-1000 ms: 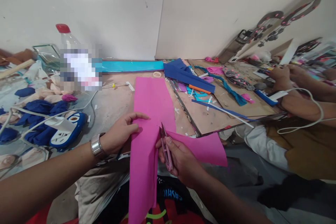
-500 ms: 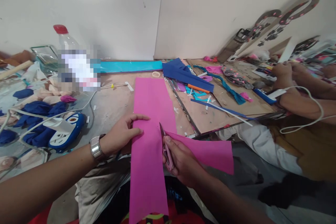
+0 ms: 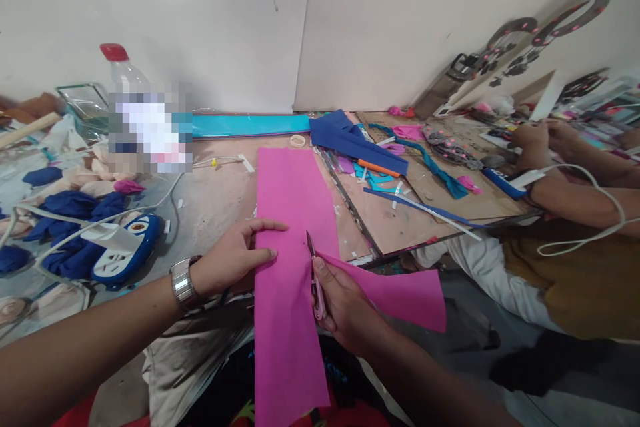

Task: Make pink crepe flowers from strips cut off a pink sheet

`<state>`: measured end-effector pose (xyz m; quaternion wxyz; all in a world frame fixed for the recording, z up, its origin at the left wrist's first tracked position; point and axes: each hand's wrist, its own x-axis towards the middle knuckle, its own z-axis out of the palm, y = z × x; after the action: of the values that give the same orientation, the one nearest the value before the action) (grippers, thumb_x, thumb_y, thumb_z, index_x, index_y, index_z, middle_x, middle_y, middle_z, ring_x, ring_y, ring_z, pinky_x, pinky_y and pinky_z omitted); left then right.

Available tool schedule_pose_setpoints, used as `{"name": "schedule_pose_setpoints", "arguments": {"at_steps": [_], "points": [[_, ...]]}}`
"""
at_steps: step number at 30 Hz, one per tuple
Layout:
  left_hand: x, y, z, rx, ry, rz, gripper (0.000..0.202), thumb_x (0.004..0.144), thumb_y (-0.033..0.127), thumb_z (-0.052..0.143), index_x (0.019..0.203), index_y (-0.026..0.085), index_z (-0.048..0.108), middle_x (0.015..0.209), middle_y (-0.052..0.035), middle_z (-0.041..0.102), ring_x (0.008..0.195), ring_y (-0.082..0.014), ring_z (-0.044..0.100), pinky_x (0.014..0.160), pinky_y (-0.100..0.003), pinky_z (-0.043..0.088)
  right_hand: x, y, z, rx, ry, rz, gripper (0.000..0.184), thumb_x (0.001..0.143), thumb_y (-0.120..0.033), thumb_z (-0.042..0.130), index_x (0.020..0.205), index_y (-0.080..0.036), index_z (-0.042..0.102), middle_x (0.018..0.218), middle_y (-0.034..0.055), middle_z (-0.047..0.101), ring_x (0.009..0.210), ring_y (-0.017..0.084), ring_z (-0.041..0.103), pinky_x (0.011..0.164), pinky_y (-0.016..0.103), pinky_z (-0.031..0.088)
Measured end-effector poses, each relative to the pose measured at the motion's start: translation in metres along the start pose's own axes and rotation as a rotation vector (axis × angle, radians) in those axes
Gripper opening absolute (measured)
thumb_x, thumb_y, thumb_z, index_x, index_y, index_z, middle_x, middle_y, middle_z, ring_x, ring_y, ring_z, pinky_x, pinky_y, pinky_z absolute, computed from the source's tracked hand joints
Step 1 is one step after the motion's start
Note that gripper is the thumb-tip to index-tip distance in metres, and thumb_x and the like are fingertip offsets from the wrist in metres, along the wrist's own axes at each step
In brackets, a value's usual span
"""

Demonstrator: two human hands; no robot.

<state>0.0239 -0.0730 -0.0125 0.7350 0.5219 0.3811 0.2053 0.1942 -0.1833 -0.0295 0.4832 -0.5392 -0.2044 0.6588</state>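
Note:
A long bright pink piece of fabric (image 3: 295, 187) runs from the table over its front edge towards my lap. My left hand (image 3: 245, 247), with a metal-band watch (image 3: 184, 282) at the wrist, rests on its left edge, index finger and thumb stretched apart; the other fingers are mostly hidden. My right hand (image 3: 345, 303) is closed round small scissors (image 3: 319, 300) with pink handles and dark blades. Their tips point away from me, at the cut between the main piece and a pink flap (image 3: 410, 300) hanging off to the right.
Blue fabric strips (image 3: 350, 140) and a twisted teal strip (image 3: 430, 163) lie behind at right. To the left are a blue-and-white power strip (image 3: 127, 250), dark blue cloth bundles (image 3: 70, 213) and a red-capped bottle (image 3: 125, 73). A co-worker's forearm (image 3: 575, 193) reaches in at right.
The scissors have moved slightly upward along the cut. The lower part of the pink fabric has shifted a little to the right, while my left hand has barely moved.

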Motion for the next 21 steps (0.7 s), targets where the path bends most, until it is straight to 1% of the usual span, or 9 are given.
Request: {"name": "schedule_pose_setpoints", "arguments": {"at_steps": [5,10,12,17,21], "points": [[-0.0007,0.0000,0.0003,0.007,0.010,0.003,0.060,0.066,0.021,0.074,0.125,0.016,0.061,0.086,-0.0016,0.067,0.060,-0.0104,0.056,0.055,-0.022,0.042,0.0006,0.0019,-0.0003,0.069,-0.028,0.027,0.053,0.072,-0.068,0.074,0.077,-0.021,0.051,0.044,-0.0108,0.047,0.031,0.004,0.028,0.035,0.019,0.018],[-0.0019,0.0005,0.0004,-0.024,0.000,-0.012,0.061,0.066,0.022,0.075,0.125,0.017,0.060,0.087,-0.0020,0.068,0.062,-0.0115,0.058,0.056,-0.022,0.044,-0.0004,0.0003,0.0001,0.076,-0.030,0.043,0.053,0.071,-0.068,0.076,0.084,-0.022,0.053,0.045,-0.0118,0.046,0.033,0.005,0.028,0.036,0.020,0.018],[-0.0021,0.0014,0.0007,-0.029,0.001,-0.016,0.062,0.066,0.022,0.075,0.125,0.017,0.060,0.086,-0.0020,0.068,0.062,-0.0119,0.058,0.056,-0.023,0.045,-0.0010,-0.0003,0.0008,0.071,-0.025,0.052,0.052,0.072,-0.067,0.076,0.084,-0.022,0.053,0.045,-0.0116,0.045,0.034,0.005,0.028,0.036,0.021,0.017],[-0.0012,0.0015,0.0007,0.004,0.010,-0.004,0.061,0.067,0.022,0.074,0.126,0.016,0.060,0.085,-0.0026,0.068,0.061,-0.0120,0.059,0.055,-0.022,0.044,-0.0026,0.0000,0.0038,0.065,-0.017,0.023,0.047,0.077,-0.064,0.073,0.082,-0.022,0.052,0.044,-0.0116,0.042,0.034,0.005,0.026,0.036,0.022,0.015],[-0.0008,-0.0003,-0.0002,0.027,0.016,0.022,0.059,0.068,0.023,0.073,0.125,0.016,0.061,0.090,-0.0044,0.070,0.066,-0.0139,0.062,0.058,-0.025,0.047,-0.0020,0.0009,0.0044,0.076,-0.011,0.014,0.047,0.077,-0.063,0.073,0.083,-0.022,0.052,0.045,-0.0120,0.042,0.033,0.005,0.025,0.036,0.022,0.016]]}}
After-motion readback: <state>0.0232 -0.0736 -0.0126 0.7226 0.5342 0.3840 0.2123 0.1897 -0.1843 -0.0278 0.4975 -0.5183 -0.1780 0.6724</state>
